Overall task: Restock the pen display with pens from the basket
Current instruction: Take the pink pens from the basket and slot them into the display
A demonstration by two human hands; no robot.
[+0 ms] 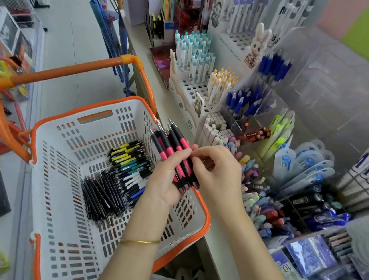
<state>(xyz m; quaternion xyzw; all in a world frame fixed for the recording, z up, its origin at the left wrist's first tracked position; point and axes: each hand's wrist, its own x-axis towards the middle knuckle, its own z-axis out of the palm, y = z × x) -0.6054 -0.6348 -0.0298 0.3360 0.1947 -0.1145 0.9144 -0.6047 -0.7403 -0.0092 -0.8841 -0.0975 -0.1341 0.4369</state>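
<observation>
Stationery-shop shelving fills the right half of the frame, with pale floor tiles running up the left. On the shelf stands the pen display (246, 122): clear acrylic compartments holding blue pens, and one compartment with only a few red-and-black pens (257, 133). White perforated stands (192, 89) with teal- and yellow-capped pens sit just above and left of it.

Left of centre, below the shelf edge, is the white basket (63, 171) with its orange rim and handle. Loose pens (116, 175) lie heaped on its floor: black ones, with yellow, teal and white ones beside them.

Over the basket's right-hand wall, the left hand (164, 184) grips a bundle of pink-and-black pens (173, 144), fingers curled round the lower barrels. A gold bangle (140, 242) circles that wrist. The bundle's long axis runs from lower right to upper left, metal tips fanned toward the top of the frame.

The right hand (219, 172) touches the bundle from the right side, thumb and forefinger pinching what looks like one pen in it, the other fingers loosely bent. Its wrist lies over the shelf edge.

The display sits up and to the right of both hands, and the right hand is the nearer one. By my judgement, a pen drawn out would need to travel that way and turn more upright to drop into a compartment.
</observation>
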